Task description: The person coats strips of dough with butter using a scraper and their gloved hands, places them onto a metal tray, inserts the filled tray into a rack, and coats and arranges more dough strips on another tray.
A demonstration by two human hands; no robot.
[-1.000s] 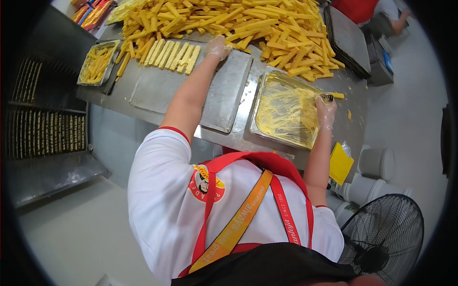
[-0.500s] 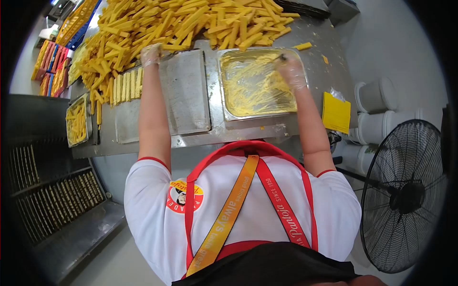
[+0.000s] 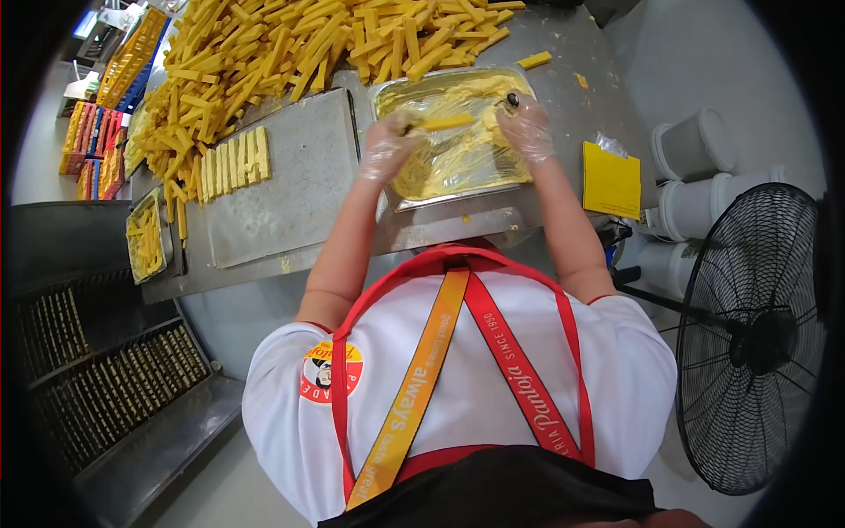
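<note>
My left hand (image 3: 391,145), in a clear plastic glove, grips one end of a yellow stick (image 3: 449,121) above the tray of yellow cream (image 3: 480,141). Over that tray's right part, my right hand (image 3: 525,126), gloved too, is closed around a tool with a dark, round end (image 3: 512,100); the rest of the tool is hidden. To the left lies a flat metal sheet (image 3: 299,176) with a row of cream-coated sticks (image 3: 236,165) at its left side. Behind it rises a large pile of yellow sticks (image 3: 264,48).
A small tray of sticks (image 3: 144,238) stands at the table's left end. Yellow paper (image 3: 611,181) hangs at the right edge. White buckets (image 3: 695,145) and a black fan (image 3: 761,343) stand right; a rack (image 3: 114,387) stands lower left.
My left hand has come from the pile to the cream tray with a stick in it. My right hand stays over the tray with the tool. The camera view has shifted.
</note>
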